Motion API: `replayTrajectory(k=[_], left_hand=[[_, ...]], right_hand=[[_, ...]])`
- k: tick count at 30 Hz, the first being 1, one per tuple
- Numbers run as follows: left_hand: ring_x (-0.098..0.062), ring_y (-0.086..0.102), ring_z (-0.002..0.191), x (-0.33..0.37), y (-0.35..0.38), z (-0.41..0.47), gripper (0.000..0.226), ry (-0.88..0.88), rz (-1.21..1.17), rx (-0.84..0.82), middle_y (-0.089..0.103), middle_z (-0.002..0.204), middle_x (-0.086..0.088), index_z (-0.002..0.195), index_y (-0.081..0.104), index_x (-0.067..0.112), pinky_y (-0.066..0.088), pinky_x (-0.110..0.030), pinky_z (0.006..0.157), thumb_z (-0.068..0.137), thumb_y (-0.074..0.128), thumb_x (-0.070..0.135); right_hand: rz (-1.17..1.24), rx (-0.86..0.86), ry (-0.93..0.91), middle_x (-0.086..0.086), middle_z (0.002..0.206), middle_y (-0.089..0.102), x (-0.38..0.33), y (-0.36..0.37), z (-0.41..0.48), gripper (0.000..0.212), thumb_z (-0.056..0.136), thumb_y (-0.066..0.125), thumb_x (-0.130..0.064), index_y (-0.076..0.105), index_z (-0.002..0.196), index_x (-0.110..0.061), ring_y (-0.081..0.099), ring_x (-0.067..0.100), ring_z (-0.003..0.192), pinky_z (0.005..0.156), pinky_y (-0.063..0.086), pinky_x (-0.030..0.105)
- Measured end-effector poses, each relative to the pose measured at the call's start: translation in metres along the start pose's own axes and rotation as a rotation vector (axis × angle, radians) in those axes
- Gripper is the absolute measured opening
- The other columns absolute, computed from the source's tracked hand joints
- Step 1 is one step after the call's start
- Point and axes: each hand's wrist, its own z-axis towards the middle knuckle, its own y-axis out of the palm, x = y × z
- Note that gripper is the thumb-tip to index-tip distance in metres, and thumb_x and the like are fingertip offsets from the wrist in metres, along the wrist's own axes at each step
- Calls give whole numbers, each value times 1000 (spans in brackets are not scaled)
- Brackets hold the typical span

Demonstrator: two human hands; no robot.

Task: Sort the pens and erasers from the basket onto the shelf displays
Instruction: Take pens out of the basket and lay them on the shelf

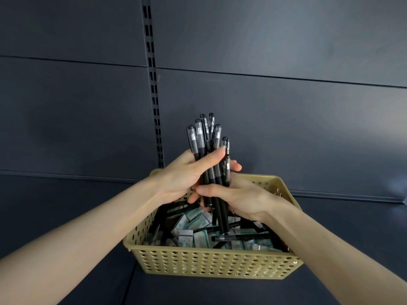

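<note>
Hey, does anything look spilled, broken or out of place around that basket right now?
Nothing stands out. The basket sits on the shelf with erasers and loose pens jumbled inside, none spilled outside it. The left hand and right hand grip a bundle of pens upright above it.

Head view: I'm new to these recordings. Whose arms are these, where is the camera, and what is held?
No machine here: a person wears one camera on the head, looking forward and down, so the bare arms are their own. The left hand and right hand both grip one bundle of black pens, held upright above a tan perforated basket. The basket stands on a dark shelf and holds wrapped erasers and some loose pens.
</note>
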Motion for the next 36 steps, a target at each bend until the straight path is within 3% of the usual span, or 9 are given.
replayTrajectory(k=[2,6,9,14,20,23,26,29,36], left_hand=[[-27,67,92,1,-6,2,44,8,42,-18,69,112,-9,104,65,7,49,-27,46,83,52,43],[-27,61,113,4,-21,8,50,70,-105,111,66,120,-10,121,58,16,48,-45,94,75,71,31],[-22,64,109,10,-24,12,50,185,-162,202,66,118,-5,128,51,23,55,-43,84,80,63,25],[-20,69,93,4,-16,12,26,246,51,235,67,101,-7,107,62,10,55,-32,74,93,48,27],[-25,66,104,1,-9,5,44,253,66,101,65,115,-13,121,54,9,55,-34,85,87,49,37],[-32,62,111,-1,-12,2,60,178,-207,74,64,120,-18,132,47,12,54,-41,89,80,71,31],[-34,65,103,2,-7,3,42,89,-152,48,69,112,-15,113,63,9,55,-49,79,72,73,14],[-41,63,104,10,-2,4,15,86,1,84,72,100,-14,85,75,13,42,-68,91,71,73,15],[-26,68,87,11,-8,-3,22,140,27,172,72,87,-13,82,67,5,49,-50,88,77,66,26]], right_hand=[[55,9,9,7,86,67,-3,-1,0,5,91,57,-10,62,92,-9,54,10,67,62,46,24],[44,-29,76,3,68,59,-1,-4,-1,11,88,59,-9,55,78,-10,52,13,65,63,45,27],[59,-76,128,5,67,58,-1,-5,0,12,88,60,-6,54,77,-9,56,16,67,71,53,30],[-70,-97,126,7,71,63,2,-4,1,14,86,63,-12,59,73,-9,56,21,76,77,45,38],[100,-72,92,7,69,60,-5,-4,-1,14,84,62,-2,58,72,-7,60,20,69,75,53,35],[214,-106,41,4,61,53,-12,-4,-2,21,86,59,0,55,67,-10,53,18,59,64,52,32],[236,-93,-13,4,59,50,-21,-3,-1,20,87,57,1,55,69,-9,50,16,55,58,49,29],[244,-79,-12,5,61,55,-25,0,0,14,85,58,3,59,74,-7,52,14,55,57,50,27],[196,-75,24,7,76,62,-12,7,-5,15,82,64,5,58,94,-3,63,18,69,74,58,40]])
